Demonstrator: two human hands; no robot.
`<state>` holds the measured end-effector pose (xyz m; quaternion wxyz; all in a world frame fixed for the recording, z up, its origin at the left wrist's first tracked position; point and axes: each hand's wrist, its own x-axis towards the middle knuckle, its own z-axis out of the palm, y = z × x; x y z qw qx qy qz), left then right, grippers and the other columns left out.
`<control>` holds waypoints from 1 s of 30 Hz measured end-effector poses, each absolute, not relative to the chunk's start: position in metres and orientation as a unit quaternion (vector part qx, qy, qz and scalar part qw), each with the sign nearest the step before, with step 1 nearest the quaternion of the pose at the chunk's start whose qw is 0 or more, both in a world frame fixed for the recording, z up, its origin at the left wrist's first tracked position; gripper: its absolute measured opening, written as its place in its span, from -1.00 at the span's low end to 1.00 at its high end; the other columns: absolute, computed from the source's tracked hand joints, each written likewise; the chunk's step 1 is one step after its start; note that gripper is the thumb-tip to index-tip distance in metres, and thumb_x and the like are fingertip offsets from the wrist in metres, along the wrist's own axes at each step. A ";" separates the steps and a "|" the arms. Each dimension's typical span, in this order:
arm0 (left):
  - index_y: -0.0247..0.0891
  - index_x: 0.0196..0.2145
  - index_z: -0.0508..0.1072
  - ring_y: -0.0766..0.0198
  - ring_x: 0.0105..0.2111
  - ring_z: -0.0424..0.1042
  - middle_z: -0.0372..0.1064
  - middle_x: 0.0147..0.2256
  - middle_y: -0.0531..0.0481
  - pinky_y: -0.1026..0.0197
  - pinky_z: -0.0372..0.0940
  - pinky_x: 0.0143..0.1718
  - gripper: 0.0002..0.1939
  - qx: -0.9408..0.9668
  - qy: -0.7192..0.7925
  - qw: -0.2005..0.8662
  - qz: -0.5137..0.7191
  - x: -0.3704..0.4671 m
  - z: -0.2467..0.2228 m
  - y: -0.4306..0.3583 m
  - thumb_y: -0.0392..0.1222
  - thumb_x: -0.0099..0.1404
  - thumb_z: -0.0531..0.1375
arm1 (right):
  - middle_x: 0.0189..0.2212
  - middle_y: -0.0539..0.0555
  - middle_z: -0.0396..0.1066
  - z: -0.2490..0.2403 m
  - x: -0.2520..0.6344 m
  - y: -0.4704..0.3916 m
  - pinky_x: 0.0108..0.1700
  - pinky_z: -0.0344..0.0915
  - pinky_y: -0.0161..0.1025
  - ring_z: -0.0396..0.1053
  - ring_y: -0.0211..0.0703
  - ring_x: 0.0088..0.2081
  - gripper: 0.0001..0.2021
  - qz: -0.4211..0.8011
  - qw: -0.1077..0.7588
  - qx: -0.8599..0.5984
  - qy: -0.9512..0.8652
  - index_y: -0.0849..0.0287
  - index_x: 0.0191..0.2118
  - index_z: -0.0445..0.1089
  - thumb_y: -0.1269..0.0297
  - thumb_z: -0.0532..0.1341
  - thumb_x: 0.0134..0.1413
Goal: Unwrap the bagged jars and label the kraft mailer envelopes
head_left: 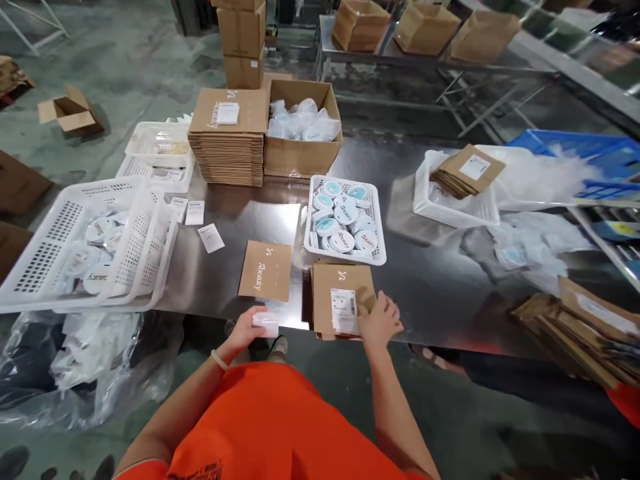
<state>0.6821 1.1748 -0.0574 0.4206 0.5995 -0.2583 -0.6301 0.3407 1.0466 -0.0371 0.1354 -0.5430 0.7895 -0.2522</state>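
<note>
My left hand (249, 328) is closed on a small stack of white labels (267, 324) at the table's front edge. Just beyond it lies a flat brown cardboard mailer (265, 270) with white lettering. My right hand (381, 321) rests at the right edge of a pile of similar mailers (325, 293), fingers apart and thumb side against the top one. A printed white shipping label (344, 311) lies on that top mailer. Behind the pile stands a white basket (345, 257) of round white and pale blue packs, some lettered.
Loose label slips (211, 238) lie left of centre. Nested white baskets (145, 267) stand at the left. A tall mailer stack (227, 157) and an open carton (300, 157) of wrapped items stand behind. At right are another basket (453, 212) and a co-worker's mailers (575, 323).
</note>
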 end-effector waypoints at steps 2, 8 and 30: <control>-0.27 -0.06 0.60 0.16 -0.29 0.53 0.59 -0.28 -0.04 0.18 0.41 -0.19 -0.40 0.582 -0.236 0.439 -0.642 0.678 -0.054 1.168 -0.25 -0.14 0.50 | 0.14 0.41 0.46 -0.041 0.374 1.062 0.13 0.31 0.26 0.37 0.39 0.19 -0.56 -0.276 0.224 -0.619 0.701 0.12 0.00 0.53 0.06 0.29 0.00; -0.29 -0.06 0.51 0.17 -0.36 0.55 0.56 -0.36 -0.03 0.14 0.44 -0.23 -0.36 0.590 -0.075 0.507 -0.624 0.694 -0.047 1.129 -0.17 -0.11 0.56 | -0.55 -0.02 0.38 -0.067 0.498 1.119 -0.29 0.34 -0.19 0.37 -0.09 -0.42 -0.74 -0.211 0.624 -0.623 0.422 0.09 -0.54 0.36 0.05 0.33 -0.06; -0.31 -0.36 0.69 0.10 -0.37 0.57 0.61 -0.45 -0.05 0.17 0.41 -0.28 -0.63 0.689 -0.234 0.409 -0.550 0.698 -0.075 1.132 -0.34 -0.24 0.52 | -0.41 0.06 0.56 -0.073 0.530 1.093 -0.24 0.38 -0.17 0.47 -0.06 -0.32 -0.87 -0.289 0.516 -0.623 0.511 0.07 -0.49 0.55 0.23 0.30 0.01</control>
